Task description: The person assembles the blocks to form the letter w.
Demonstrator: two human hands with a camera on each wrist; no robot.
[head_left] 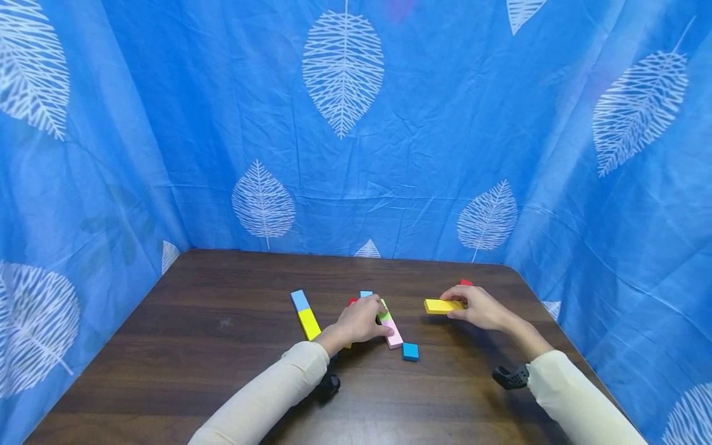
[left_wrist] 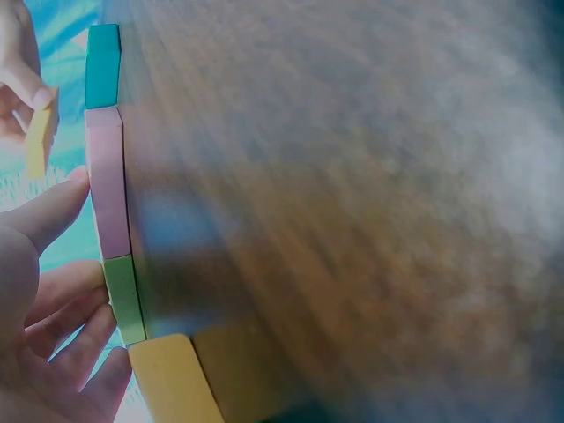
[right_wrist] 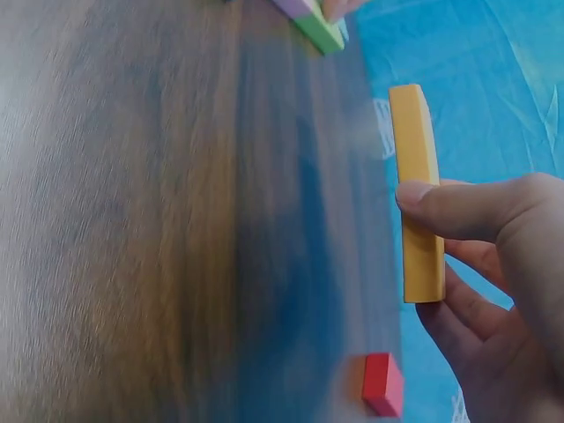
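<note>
While right grip (head_left: pixel 483 307) pinches yellow block (head_left: pixel 443 306) | lifted off table (head_left: pixel 194 346)

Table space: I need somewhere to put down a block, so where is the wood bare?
Bare wood lies along the table's left side beside the blue-yellow bar, and near the far edge. The middle is crowded around the left hand.

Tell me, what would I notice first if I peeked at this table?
Probably the bright blocks on the dark wooden table. The right hand holds a long yellow block lifted above the wood, with a small red block lying just behind it. The left hand touches a pink block and green block laid end to end in the middle.
</note>
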